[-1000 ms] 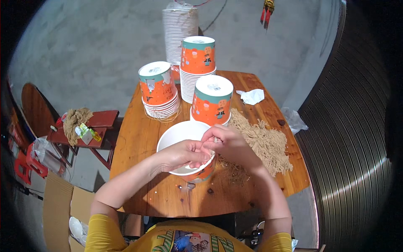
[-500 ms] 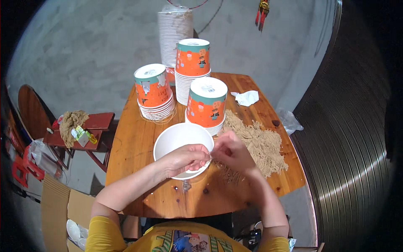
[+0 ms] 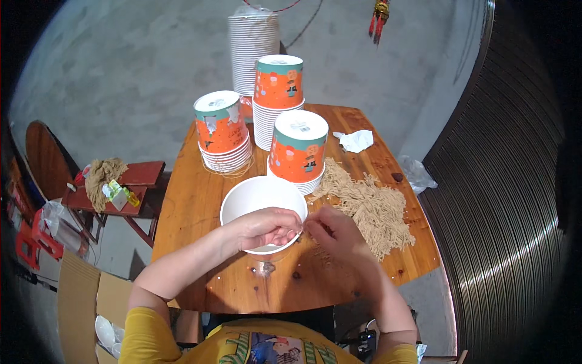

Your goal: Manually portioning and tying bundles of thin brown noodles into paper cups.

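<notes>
My left hand [image 3: 270,228] is curled over the white bowl [image 3: 242,200], which sits upright on the wooden table. Its fingertips are pinched close to those of my right hand [image 3: 327,229], at the bowl's right rim. Whatever lies between the fingers is too small to make out. Right of my right hand spreads a loose heap of tan strands [image 3: 379,218] that look like string or yarn. Behind the bowl stands an upside-down stack of orange and green paper tubs [image 3: 297,155].
More upturned tub stacks stand behind, one at left [image 3: 221,130] with thin cord round its base, one farther back [image 3: 277,91]. A tall stack of white-rimmed tubs [image 3: 253,51] rises behind them. Crumpled white paper [image 3: 356,141] lies far right. Left stands a red bench [image 3: 142,176].
Both hands have shifted slightly; the right hand is lower, with its fingers more curled. The bowl appears a little higher in view.
</notes>
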A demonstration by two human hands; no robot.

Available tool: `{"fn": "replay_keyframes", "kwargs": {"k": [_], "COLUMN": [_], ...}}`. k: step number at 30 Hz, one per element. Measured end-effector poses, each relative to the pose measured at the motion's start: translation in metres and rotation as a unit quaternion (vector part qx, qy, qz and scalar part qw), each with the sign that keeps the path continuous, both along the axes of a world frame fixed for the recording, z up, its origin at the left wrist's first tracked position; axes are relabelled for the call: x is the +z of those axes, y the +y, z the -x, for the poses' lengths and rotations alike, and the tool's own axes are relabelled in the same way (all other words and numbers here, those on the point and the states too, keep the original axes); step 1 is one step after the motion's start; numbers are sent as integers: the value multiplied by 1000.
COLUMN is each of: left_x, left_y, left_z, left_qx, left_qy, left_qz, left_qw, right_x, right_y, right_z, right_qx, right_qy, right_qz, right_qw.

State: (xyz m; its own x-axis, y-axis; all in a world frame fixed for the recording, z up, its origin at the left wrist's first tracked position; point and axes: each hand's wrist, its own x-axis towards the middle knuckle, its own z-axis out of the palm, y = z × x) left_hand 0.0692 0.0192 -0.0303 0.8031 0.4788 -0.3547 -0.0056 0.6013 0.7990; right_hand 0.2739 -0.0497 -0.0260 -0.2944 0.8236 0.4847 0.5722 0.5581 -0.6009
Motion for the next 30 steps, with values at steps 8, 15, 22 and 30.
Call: {"fn": "replay_keyframes", "kwargs": {"k": [8,15,22,30], "left_x": [15,11,5,3], "left_y": [-6,-10,-5,-3], "left_z": [49,40,34,30], "left_qx": [36,39,33,19], "left_qy": [58,34,18,29], "left_qz": [-57,-25,-31,-59], "left_qw": [996,998,999,998], "right_x": [-25,-11,-15,-15], "right_y": [12,2,-4,-19], "right_z": [47,44,57,55], "right_qx": [158,154,-65,-98], "right_qy": [397,531,450,107], "right_qz": [287,281,189,96], "right_qw": [857,785,870,985]}}
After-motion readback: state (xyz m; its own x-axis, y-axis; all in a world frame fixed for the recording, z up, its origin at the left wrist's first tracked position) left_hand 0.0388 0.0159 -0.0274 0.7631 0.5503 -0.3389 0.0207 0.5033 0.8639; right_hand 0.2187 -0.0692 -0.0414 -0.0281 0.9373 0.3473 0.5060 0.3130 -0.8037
